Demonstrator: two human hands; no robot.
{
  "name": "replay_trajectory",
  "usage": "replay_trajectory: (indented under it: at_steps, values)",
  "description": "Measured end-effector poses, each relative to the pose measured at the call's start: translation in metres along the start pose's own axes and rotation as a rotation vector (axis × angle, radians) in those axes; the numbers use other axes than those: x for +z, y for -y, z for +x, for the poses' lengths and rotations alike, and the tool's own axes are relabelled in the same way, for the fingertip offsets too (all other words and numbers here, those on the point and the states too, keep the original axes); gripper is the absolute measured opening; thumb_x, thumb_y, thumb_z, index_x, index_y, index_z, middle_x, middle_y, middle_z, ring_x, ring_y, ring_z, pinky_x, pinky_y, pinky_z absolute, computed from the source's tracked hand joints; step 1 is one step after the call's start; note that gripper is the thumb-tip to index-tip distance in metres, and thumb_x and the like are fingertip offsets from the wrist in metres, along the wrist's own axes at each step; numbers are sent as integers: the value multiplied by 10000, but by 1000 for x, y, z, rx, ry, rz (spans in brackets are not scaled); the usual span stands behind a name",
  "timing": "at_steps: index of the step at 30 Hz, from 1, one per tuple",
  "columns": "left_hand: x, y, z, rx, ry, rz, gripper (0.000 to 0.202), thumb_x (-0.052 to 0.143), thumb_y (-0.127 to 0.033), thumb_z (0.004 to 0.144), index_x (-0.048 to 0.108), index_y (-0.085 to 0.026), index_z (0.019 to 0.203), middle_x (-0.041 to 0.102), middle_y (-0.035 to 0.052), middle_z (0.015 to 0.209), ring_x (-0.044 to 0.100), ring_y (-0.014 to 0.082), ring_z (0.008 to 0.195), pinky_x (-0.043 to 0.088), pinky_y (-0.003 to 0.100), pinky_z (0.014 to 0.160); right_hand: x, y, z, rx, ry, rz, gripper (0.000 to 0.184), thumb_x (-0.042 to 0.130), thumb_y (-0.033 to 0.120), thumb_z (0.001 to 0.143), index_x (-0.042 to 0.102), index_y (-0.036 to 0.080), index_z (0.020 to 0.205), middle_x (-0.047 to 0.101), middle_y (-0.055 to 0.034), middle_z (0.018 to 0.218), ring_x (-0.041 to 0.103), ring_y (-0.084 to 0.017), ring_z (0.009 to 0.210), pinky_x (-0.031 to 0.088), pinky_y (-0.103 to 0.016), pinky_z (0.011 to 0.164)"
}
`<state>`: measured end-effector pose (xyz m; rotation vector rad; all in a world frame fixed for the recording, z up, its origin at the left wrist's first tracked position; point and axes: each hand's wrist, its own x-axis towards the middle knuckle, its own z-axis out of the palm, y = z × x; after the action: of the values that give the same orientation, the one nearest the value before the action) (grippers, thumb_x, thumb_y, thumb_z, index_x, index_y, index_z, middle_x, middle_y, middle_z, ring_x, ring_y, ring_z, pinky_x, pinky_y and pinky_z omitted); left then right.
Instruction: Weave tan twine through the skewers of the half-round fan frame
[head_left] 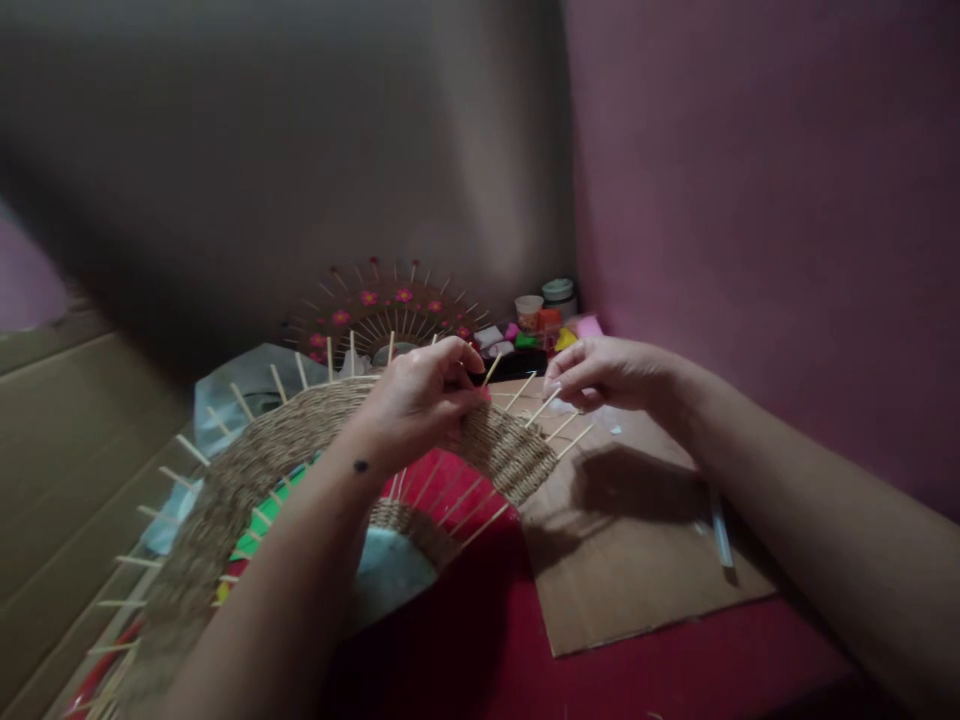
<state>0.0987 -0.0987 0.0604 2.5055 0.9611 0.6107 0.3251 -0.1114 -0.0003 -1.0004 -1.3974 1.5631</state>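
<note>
A half-round woven straw fan (247, 450) with pale sticks jutting from its edge spreads across the left and middle of the view. My left hand (431, 385) is closed over the upper right part of its woven band, with something small and pinkish-red at the fingertips. To the right, my right hand (589, 375) is closed in a pinch just beyond the stick tips. A thin straw strand (517, 394) appears to run between the two hands. Part of the fan is hidden behind my left forearm.
Brown cardboard (645, 580) lies on a red table surface (465, 650), with a translucent stick (720, 530) on it. A finished-looking fan with pink flowers (386, 300) leans at the back wall. Colourful packets (525, 340), a cup (529, 310) and a lidded jar (559, 295) stand in the corner.
</note>
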Motion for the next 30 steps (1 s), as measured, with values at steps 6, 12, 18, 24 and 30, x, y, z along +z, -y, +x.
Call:
replay_trajectory:
  at_steps: [6,12,18,24,30]
  values:
    - [-1,1,0,9,-25,57,134,555,-190,709,550,-177,843,599,14,699,560,114,581,415,202,470,1,7,-4,-123,-24,-6,99,675,184,618,650,106,674,372,66,398,246,-25,378,168,-190,360]
    - [-2,1,-1,-17,-35,42,144,557,-201,709,545,-179,851,598,5,672,543,103,521,398,200,441,5,11,-8,-131,-5,-233,184,724,213,568,706,125,728,470,48,438,291,-30,402,213,-198,376]
    - [-3,2,-1,-17,-52,76,197,545,-198,719,554,-188,915,595,-8,655,533,98,500,399,205,452,5,12,-9,-136,14,-395,258,737,284,576,727,133,785,576,-8,528,413,-66,476,298,-214,437]
    - [-6,2,0,-24,-97,72,197,569,-200,693,573,-190,890,599,-6,649,531,100,502,405,204,447,5,13,-8,-168,-17,-450,261,721,308,598,731,144,800,580,-13,599,424,-78,534,292,-221,463]
    - [-6,2,1,-56,-118,33,189,569,-199,702,552,-194,890,581,-12,630,515,86,449,413,205,421,7,7,-4,-207,-98,-353,215,710,278,605,723,151,778,545,3,574,366,-62,492,249,-221,434]
